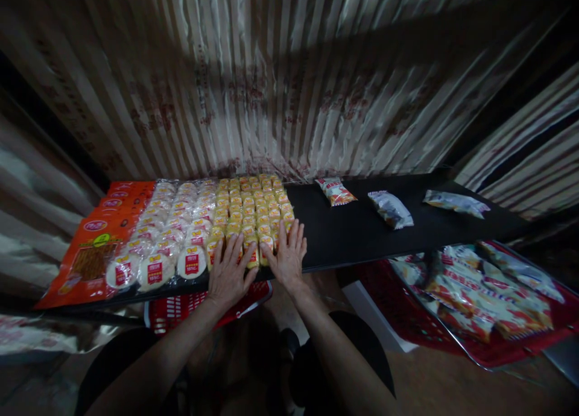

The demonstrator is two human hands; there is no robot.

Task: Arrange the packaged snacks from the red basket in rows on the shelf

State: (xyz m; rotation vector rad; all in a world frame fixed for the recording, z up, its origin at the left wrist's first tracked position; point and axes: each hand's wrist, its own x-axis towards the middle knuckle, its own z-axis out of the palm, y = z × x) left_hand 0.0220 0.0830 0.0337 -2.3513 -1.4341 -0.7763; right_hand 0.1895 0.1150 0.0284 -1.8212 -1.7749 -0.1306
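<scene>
Rows of small yellow-wrapped snacks (248,210) stand close together on a black shelf (335,238). At their front edge lies my left hand (230,274), fingers spread over the nearest packs. Beside it my right hand (288,256) rests against the front right corner of the same rows, its fingers stretched out and thumb apart. Neither hand grips a pack. Just left of the yellow rows are clear-wrapped round rice crackers (156,270) with red labels, in overlapping rows. Farther left, orange snack bags (94,247) overlap in one row.
Three loose snack packets, one of them a white-and-orange packet (335,191), lie spaced along the shelf's right part. Below right stands a red basket (502,359) full of similar packets. Another red basket (174,312) is under the shelf. Striped curtain (271,72) hangs behind.
</scene>
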